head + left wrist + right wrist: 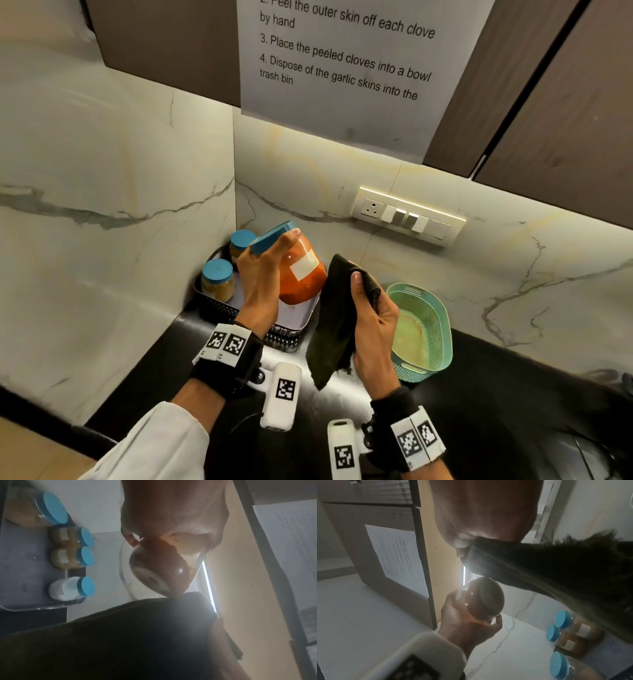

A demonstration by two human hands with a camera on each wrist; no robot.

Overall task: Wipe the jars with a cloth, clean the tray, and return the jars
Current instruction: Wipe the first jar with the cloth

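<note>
Left hand (258, 274) wrapped round the big red jar (301, 270), tilted above the tray (294, 322). Right hand (373, 329) gripping the soft cloth (334, 318) just beside. Probably heavy, smooth, breakable: best held round the middle.

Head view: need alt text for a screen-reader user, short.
Over a dark kitchen counter, the person's left hand holds a tilted blue-lidded jar of orange powder above a black tray still holding two smaller blue-lidded jars, while the right hand grips a dark cloth beside it. A green basket sits to the right.
</note>
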